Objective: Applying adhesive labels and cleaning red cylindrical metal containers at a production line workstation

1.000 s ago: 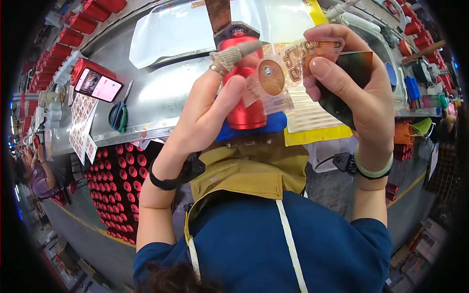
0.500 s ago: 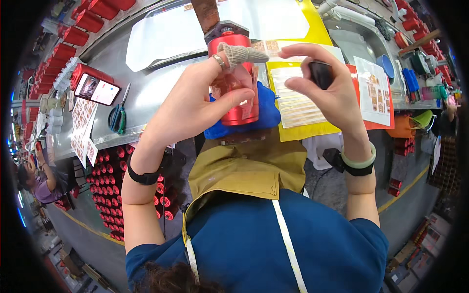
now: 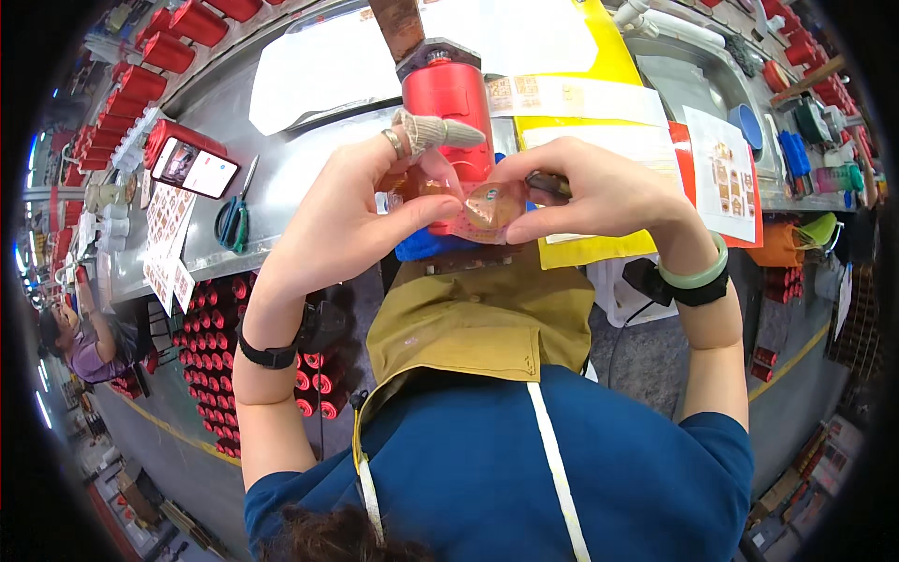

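Note:
A red metal cylinder [image 3: 444, 98] lies in front of me, its far end against a dark bracket [image 3: 438, 54]. Over its near part a thin see-through brownish film [image 3: 493, 208] bulges between my hands. My left hand [image 3: 346, 201] is closed on the film's left side with thumb and fingers; a beige knitted cot [image 3: 431, 131] covers one of its fingertips. From the other side, my right hand [image 3: 604, 187] pinches the film's right edge. A small dark object [image 3: 548, 184] is tucked in the right hand, mostly hidden. Blue cloth [image 3: 421, 245] shows beneath the cylinder.
Left on the metal bench lie a phone [image 3: 194, 169], scissors [image 3: 234, 217] and printed sheets [image 3: 167, 234]. A yellow sheet [image 3: 599, 248] with papers lies right, beside a sticker sheet [image 3: 726, 173]. Red cylinders [image 3: 211, 361] are stacked below left. A co-worker [image 3: 94, 342] sits far left.
My right hand has moved left and down from apart with spread fingers, and now pinches the film's edge. The left hand has shifted slightly left; the film now bulges up between both hands.

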A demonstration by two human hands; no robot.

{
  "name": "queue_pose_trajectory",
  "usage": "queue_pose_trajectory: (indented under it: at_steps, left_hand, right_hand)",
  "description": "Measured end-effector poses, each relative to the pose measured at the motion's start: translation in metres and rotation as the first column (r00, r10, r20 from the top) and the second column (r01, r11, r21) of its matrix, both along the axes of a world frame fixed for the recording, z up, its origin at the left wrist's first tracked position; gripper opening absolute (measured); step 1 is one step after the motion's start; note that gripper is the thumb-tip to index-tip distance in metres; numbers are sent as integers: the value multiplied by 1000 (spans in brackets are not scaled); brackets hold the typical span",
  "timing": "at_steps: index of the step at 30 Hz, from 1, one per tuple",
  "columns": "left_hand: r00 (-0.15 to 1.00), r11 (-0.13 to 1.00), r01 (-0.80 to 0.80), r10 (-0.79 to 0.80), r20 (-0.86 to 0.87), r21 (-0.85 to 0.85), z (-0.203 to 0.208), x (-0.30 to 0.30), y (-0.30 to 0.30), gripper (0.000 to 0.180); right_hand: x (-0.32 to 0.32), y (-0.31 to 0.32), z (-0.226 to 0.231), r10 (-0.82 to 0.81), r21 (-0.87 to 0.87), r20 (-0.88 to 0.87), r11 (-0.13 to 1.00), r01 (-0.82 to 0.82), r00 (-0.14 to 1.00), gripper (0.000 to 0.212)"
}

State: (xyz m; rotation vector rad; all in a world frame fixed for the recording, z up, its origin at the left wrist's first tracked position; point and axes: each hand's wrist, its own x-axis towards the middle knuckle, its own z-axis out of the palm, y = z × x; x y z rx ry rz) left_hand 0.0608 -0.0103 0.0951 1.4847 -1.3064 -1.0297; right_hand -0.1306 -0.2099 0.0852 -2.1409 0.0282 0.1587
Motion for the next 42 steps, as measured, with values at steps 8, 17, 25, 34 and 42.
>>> queue_pose_trajectory:
  at_steps: [8,17,25,34,42]
  left_hand:
    - [999,998,-12,10,50,58,-2,3,2,51]
    - [997,991,-27,35,-65,128,-14,2,3,51]
    - [1000,978,4,-6,10,208,-4,2,1,51]
    - [991,999,-51,51,122,-4,-19,-6,0,38]
    - [998,980,-44,33,56,193,-8,-7,-1,55]
  right_hand:
    - [15,9,-3,-31,123,-108,991,44,994,30]
    - [21,14,-8,-44,152,-29,987,48,999,30]
    - [20,11,-10,38,36,-88,999,-35,995,33]
    - [20,14,-15,-17,135,-56,991,24,998,29]
    - [22,15,-3,-34,35,-141,999,39,989,39]
